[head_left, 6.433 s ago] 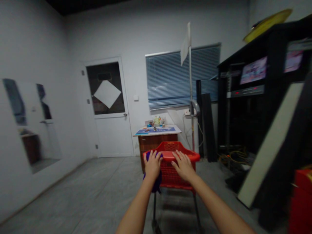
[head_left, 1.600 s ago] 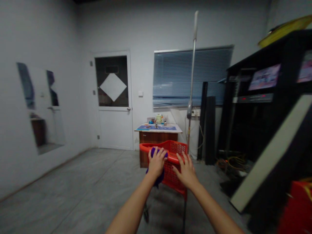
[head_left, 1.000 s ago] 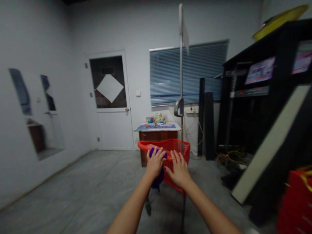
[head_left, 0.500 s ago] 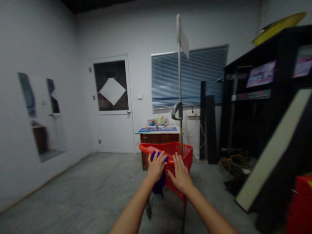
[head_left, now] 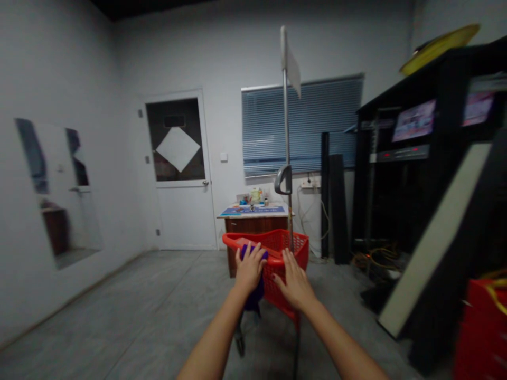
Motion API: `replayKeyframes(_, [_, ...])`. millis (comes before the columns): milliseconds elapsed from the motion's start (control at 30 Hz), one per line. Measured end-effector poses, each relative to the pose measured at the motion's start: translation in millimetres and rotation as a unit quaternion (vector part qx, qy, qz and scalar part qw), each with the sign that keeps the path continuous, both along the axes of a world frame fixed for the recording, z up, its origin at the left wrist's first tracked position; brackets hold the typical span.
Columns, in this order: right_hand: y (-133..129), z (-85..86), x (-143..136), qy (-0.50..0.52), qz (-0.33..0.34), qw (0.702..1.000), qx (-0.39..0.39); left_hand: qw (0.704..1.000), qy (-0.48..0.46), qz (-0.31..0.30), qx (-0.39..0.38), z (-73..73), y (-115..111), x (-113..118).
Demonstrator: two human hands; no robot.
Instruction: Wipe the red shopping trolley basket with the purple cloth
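A red plastic shopping cart [head_left: 277,287] with perforated sides stands right in front of me. My left hand [head_left: 249,271] is closed over a purple cloth [head_left: 253,301] that hangs down over the cart's near edge. Its fingers curl over the top of the cloth. My right hand [head_left: 295,279] rests against the cart's near edge, fingers stretched out and thumb apart, holding nothing. From the cart rises a metal pole [head_left: 287,121] with a white panel at its top and a grey loop-shaped piece lower down.
A small desk [head_left: 253,211] with several small items stands beyond the cart, below a blinded window [head_left: 265,137]. A white door [head_left: 184,216] is at the left. Dark shelving with screens, a leaning pale board [head_left: 435,243], cables and a red box [head_left: 477,332] occupy the right.
The view has turned slightly to the right, so the room and cart appear further left. Both hands keep their places at the cart's near edge.
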State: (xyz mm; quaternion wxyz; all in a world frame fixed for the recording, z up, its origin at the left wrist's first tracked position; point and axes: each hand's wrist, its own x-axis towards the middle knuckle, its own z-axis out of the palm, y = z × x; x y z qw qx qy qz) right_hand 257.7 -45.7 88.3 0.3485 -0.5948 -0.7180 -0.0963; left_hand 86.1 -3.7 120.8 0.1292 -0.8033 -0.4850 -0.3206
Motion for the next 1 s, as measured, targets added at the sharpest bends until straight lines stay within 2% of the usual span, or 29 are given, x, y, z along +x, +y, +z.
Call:
replayKeyframes(67, [1.7, -1.4, -1.2, 0.006, -0.005, 1.000, 0.009, 1.000, 0.001, 0.004, -0.003, -0.3, -1.7, 2.4])
replayKeyframes(233, [4.7, -1.1, 3.0, 0.004, -0.001, 1.000, 0.008, 0.998, 0.042, -0.047, 0.006, -0.6, -8.0, 8.1])
replayKeyframes(467, [4.8, 10.0, 7.9, 0.020, 0.023, 0.999, -0.045, 1.000, 0.000, 0.002, 0.013, -2.4, -2.9, 12.5])
replayKeyframes(667, [6.6, 10.3, 4.2, 0.032, 0.028, 0.998, -0.055, 0.998, 0.031, -0.044, 0.026, -4.8, -0.2, 12.6])
replayKeyframes(867, [7.3, 12.4, -3.2, 0.036, 0.033, 0.997, -0.062, 1.000, -0.008, 0.004, 0.009, -5.0, 5.7, 2.6])
replayKeyframes(1000, [11.2, 9.3, -4.1, 0.050, 0.042, 0.996, -0.063, 0.998, 0.025, -0.054, 0.013, -6.9, 0.8, 7.1])
